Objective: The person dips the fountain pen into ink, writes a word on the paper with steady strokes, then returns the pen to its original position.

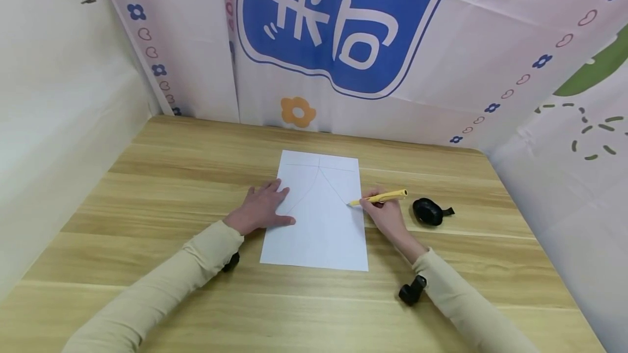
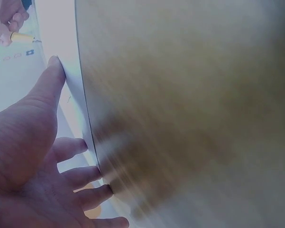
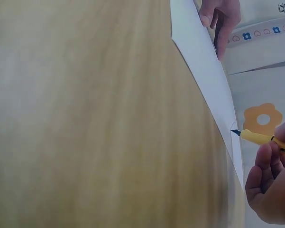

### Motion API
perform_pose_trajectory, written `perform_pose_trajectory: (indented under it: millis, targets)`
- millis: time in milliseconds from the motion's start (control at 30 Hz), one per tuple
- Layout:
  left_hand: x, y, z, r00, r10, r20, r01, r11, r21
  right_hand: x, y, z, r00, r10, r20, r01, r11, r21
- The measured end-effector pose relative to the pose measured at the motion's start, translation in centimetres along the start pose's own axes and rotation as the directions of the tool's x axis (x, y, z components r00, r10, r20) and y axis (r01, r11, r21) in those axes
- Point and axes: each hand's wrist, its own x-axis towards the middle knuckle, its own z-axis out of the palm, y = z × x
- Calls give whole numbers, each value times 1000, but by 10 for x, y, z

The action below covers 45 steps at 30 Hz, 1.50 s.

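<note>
A white sheet of paper (image 1: 319,241) lies on the wooden table. Near its top a thin horizontal line crosses a short vertical one, and two curved lines run down from there, one to each side. My left hand (image 1: 262,208) rests with spread fingers on the sheet's left edge; its thumb (image 2: 51,78) lies straight on the paper. At the right edge my right hand (image 1: 385,215) pinches a yellow fountain pen (image 1: 387,196). In the right wrist view the pen's dark nib (image 3: 235,131) is at the paper, by the end of the right-hand curve in the head view.
To the right of my right hand lies a black rounded object (image 1: 428,212) with a short strap. Black wrist devices (image 1: 413,290) show under both sleeves. A printed cloth (image 1: 196,59) hangs behind the table (image 1: 304,315), with pale sheets at both sides.
</note>
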Motion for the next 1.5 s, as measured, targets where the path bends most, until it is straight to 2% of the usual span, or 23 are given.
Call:
perform_pose_trajectory:
  millis: [567,833,1233,1500]
  targets:
    - [0,2,-2,1000,-6,9,6,1000,10,-12,2,-9,999,37,0,-37,998,49]
    - [2,1,-1,1000,-8,-2,8,1000,27,-16,9,-14,1000,6,-3,-6,998,64]
    - [3,1,-1,1000,-8,9,8,1000,5,-22,10,-19,1000,12,-12,-11,998,64]
    - [3,0,0,1000,-3,5,3,1000,7,-26,12,-21,998,61,5,-62,993,98]
